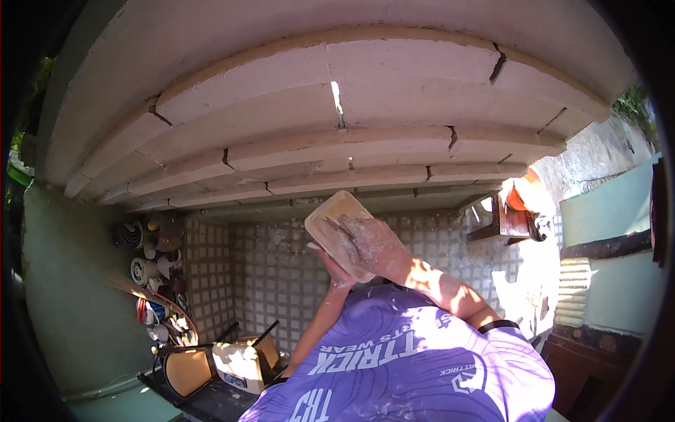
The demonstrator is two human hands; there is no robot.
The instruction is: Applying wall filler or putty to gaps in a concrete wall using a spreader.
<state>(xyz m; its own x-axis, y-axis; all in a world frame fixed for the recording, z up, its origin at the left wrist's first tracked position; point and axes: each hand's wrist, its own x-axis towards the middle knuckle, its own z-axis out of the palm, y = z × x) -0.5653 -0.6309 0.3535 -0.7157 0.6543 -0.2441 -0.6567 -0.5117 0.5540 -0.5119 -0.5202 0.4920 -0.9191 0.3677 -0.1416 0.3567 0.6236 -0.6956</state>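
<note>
Tray: a shallow, tan, rectangular tray with rounded corners [328, 216], held tilted before the chest, above the grey checked-tile floor [274, 281].
Left grip: the left hand [335, 270] is clamped on its lower side.
Right grip: the white-dusted right hand [377, 244] lies over it; finger closure, I can't tell.
Risk: dusty skin might slip, dropping it.
Hidden: right fingertips, left palm, any contents underneath.

Checkered floor [271, 278] between a tan-backed chair [187, 373], lower left, and brown wooden furniture [515, 224], right.
</note>
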